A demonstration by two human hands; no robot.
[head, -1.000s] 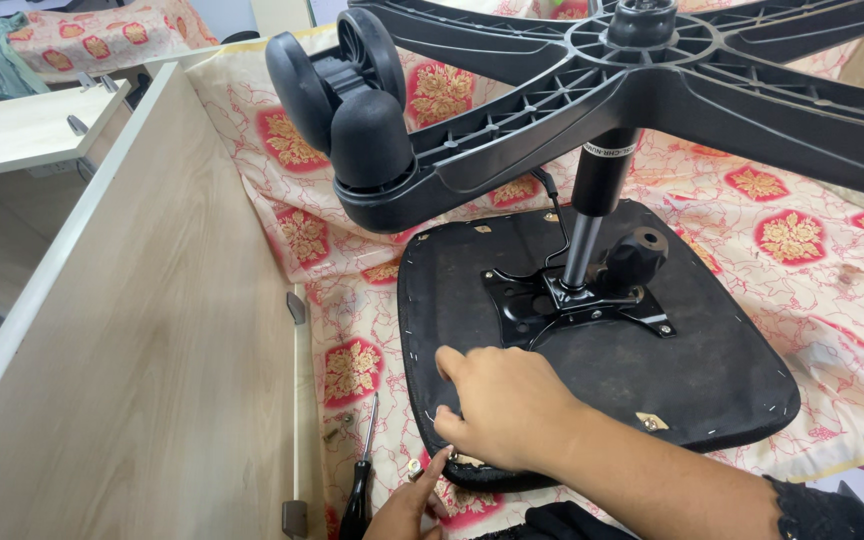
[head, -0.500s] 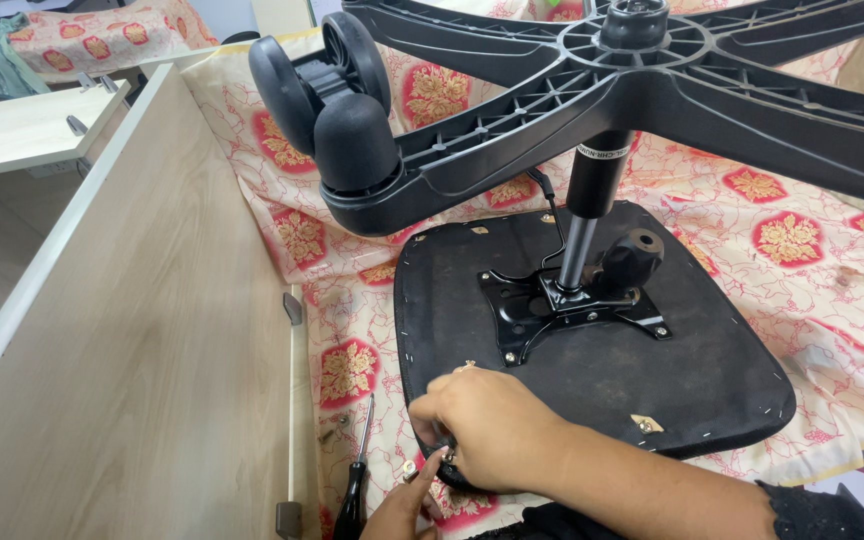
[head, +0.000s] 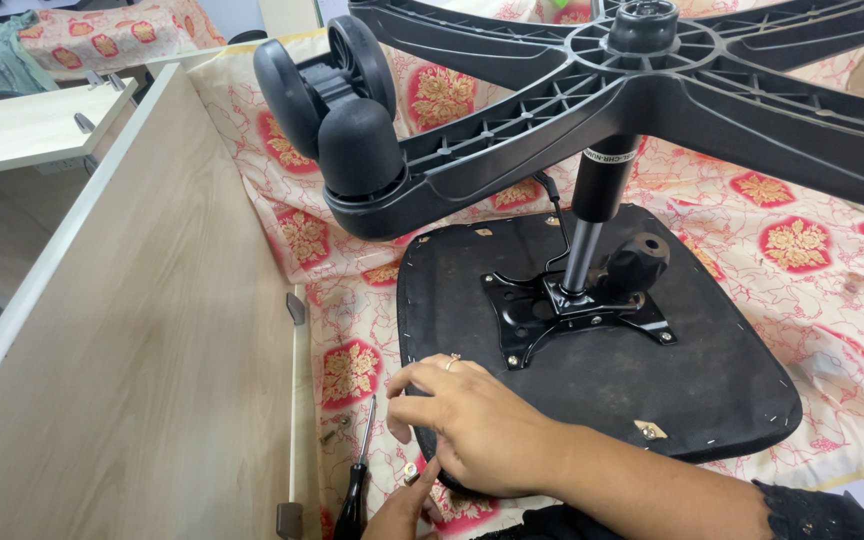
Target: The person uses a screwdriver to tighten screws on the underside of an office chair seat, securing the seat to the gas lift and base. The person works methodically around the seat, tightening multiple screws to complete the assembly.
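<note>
An office chair lies upside down on a patterned cloth [head: 812, 290]. Its black seat underside [head: 672, 380] faces up, with a metal mounting plate [head: 542, 315], a round knob [head: 637, 262] and the gas cylinder [head: 590, 215] rising to the star base [head: 552, 120] and a caster [head: 357, 140]. My right hand [head: 472, 420] lies on the seat's near left corner, fingers curled over the edge. My left hand [head: 397, 512] shows only partly at the bottom; a fingertip touches a small metal fitting [head: 410, 471] under that corner.
A black-handled screwdriver [head: 357, 485] lies on the cloth just left of my hands, with loose screws [head: 335, 430] beside it. A light wooden panel [head: 152, 340] stands along the left. A small brass bracket [head: 649, 430] sits on the seat near its front edge.
My right hand slid left along the seat's edge, and its fingers now spread over the corner. The left fingertip stays at the metal fitting. The view shifted slightly.
</note>
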